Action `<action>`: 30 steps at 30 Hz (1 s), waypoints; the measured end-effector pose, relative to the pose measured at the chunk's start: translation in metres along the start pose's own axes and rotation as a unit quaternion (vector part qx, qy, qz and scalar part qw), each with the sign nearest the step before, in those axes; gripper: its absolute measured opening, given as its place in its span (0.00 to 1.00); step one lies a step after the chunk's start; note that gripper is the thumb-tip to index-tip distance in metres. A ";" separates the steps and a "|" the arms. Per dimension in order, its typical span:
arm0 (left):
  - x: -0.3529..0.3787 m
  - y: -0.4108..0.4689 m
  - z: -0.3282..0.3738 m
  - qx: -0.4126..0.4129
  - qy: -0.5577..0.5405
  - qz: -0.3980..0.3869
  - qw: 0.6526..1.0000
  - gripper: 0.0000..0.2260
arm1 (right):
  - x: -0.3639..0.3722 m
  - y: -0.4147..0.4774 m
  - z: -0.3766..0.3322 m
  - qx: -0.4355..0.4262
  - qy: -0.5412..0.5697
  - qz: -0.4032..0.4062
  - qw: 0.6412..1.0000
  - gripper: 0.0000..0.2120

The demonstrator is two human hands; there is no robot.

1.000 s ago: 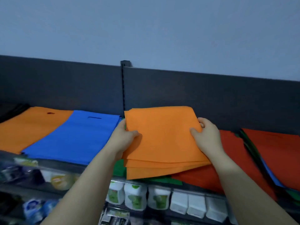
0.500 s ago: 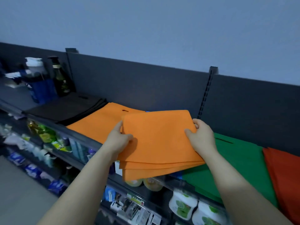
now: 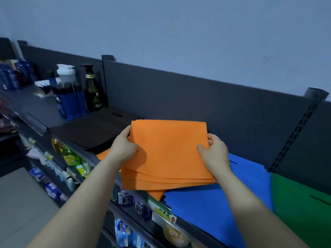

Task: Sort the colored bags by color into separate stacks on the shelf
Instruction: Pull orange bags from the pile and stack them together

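Above the shelf (image 3: 41,111), I hold a bundle of orange bags (image 3: 168,151) by its two side edges. My left hand (image 3: 123,149) grips the left edge, thumb on top and fingers curled under. My right hand (image 3: 213,153) grips the right edge the same way. The bundle lies over the orange stack (image 3: 103,155), between the black stack (image 3: 93,129) and the blue stack (image 3: 215,203); I cannot tell whether they touch.

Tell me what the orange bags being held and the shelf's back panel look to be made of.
Orange bags: likely non-woven fabric, matte; thin layers fanned at the front edge, no gloss, pinched by the left hand and right hand. Back panel: probably painted metal, dark, matte; flat, rigid, joined at a slotted upright.
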State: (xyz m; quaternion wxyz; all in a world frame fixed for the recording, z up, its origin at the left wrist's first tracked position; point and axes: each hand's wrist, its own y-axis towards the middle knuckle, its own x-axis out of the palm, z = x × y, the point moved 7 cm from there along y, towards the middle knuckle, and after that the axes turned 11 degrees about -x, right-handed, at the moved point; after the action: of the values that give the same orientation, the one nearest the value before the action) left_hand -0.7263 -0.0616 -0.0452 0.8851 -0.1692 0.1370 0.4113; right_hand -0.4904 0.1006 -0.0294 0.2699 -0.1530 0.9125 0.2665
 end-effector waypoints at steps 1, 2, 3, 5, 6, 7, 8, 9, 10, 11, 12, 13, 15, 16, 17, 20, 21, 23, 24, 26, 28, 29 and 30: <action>-0.005 0.011 -0.001 0.005 0.004 0.006 1.000 0.32 | 0.008 0.002 -0.003 -0.002 -0.002 -0.001 1.000 0.09; -0.011 0.023 -0.001 0.008 0.010 0.010 1.000 0.33 | 0.015 0.004 -0.005 -0.001 -0.005 -0.002 1.000 0.08; -0.015 0.034 -0.002 0.009 0.018 0.012 1.000 0.33 | 0.023 0.006 -0.007 0.003 -0.008 -0.003 1.000 0.09; -0.019 0.057 -0.006 0.012 0.052 0.007 0.999 0.33 | 0.039 0.006 -0.009 0.025 -0.023 -0.013 0.999 0.09; -0.020 0.068 -0.010 0.014 0.079 0.002 0.997 0.32 | 0.047 0.004 -0.008 0.040 -0.036 -0.023 0.998 0.07; -0.020 0.077 -0.014 0.016 0.112 -0.002 0.994 0.31 | 0.056 0.001 -0.007 0.055 -0.048 -0.036 0.997 0.06; -0.021 0.086 -0.017 0.021 0.145 -0.004 0.989 0.29 | 0.064 -0.003 -0.007 0.070 -0.064 -0.048 0.994 0.08; -0.022 0.095 -0.022 0.022 0.175 -0.006 0.984 0.28 | 0.072 -0.007 -0.006 0.087 -0.081 -0.058 0.991 0.12; -0.024 0.104 -0.025 0.021 0.196 -0.009 0.980 0.27 | 0.079 -0.010 -0.005 0.105 -0.099 -0.066 0.987 0.16; -0.025 0.112 -0.030 0.016 0.209 -0.016 0.978 0.27 | 0.086 -0.013 -0.003 0.119 -0.120 -0.074 0.983 0.20; -0.027 0.118 -0.033 0.014 0.220 -0.023 0.975 0.27 | 0.092 -0.015 -0.002 0.131 -0.142 -0.084 0.978 0.21; -0.028 0.122 -0.036 0.015 0.234 -0.030 0.972 0.26 | 0.097 -0.017 -0.003 0.142 -0.167 -0.098 0.971 0.22; -0.030 0.129 -0.039 0.036 0.258 -0.039 0.965 0.26 | 0.104 -0.022 -0.004 0.146 -0.218 -0.127 0.957 0.21; -0.032 0.131 -0.038 0.051 0.268 -0.038 0.961 0.26 | 0.105 -0.024 -0.006 0.144 -0.240 -0.131 0.951 0.21; -0.033 0.130 -0.037 0.063 0.277 -0.039 0.958 0.25 | 0.104 -0.026 -0.009 0.139 -0.260 -0.125 0.947 0.20; -0.027 0.124 -0.026 0.116 0.284 -0.047 0.951 0.23 | 0.090 -0.031 -0.019 0.129 -0.301 -0.074 0.942 0.17; -0.022 0.119 -0.021 0.133 0.275 -0.052 0.951 0.22 | 0.083 -0.033 -0.021 0.130 -0.305 -0.057 0.942 0.17; -0.011 0.107 -0.007 0.173 0.255 -0.069 0.949 0.21 | 0.067 -0.039 -0.023 0.135 -0.309 -0.026 0.941 0.19; -0.003 0.101 -0.001 0.192 0.251 -0.079 0.945 0.20 | 0.058 -0.044 -0.024 0.139 -0.314 -0.015 0.939 0.20; 0.016 0.084 0.011 0.229 0.250 -0.100 0.936 0.20 | 0.038 -0.056 -0.022 0.147 -0.335 -0.002 0.931 0.21; 0.036 0.062 0.024 0.266 0.249 -0.121 0.923 0.19 | 0.015 -0.069 -0.018 0.158 -0.359 0.007 0.920 0.21; 0.048 0.050 0.029 0.284 0.249 -0.129 0.917 0.19 | 0.002 -0.077 -0.016 0.164 -0.368 0.014 0.915 0.21; 0.060 0.037 0.035 0.301 0.249 -0.137 0.910 0.18 | -0.011 -0.085 -0.014 0.173 -0.374 0.022 0.911 0.21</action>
State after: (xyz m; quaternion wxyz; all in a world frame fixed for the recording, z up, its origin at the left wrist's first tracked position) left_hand -0.7140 0.0156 -0.0433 0.8787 -0.0086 0.4460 0.1698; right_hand -0.4512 0.0250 -0.0477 0.6080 0.0270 0.7795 0.1482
